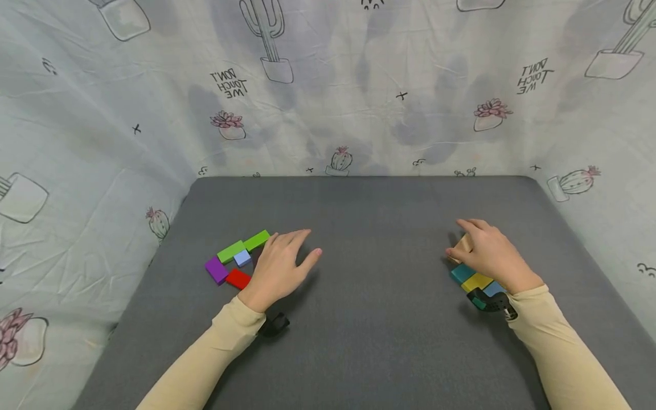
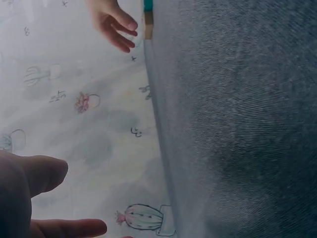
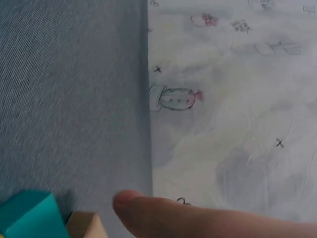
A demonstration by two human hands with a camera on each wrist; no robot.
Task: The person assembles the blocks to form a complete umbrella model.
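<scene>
Our left hand (image 1: 279,265) and right hand (image 1: 492,253) are empty, thumbs apart from fingers. The red block (image 1: 238,279) sits beside the left, the tan block (image 1: 463,244) under the right; swinging low, we could knock them.

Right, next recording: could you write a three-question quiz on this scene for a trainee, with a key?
1. Which hand is nearer the red block?
2. True or false: the yellow block lies between the teal block and a blue block.
3. How many light green blocks show in the head view? A) one B) two C) four
Key: 1. The left hand. 2. True. 3. B.
</scene>
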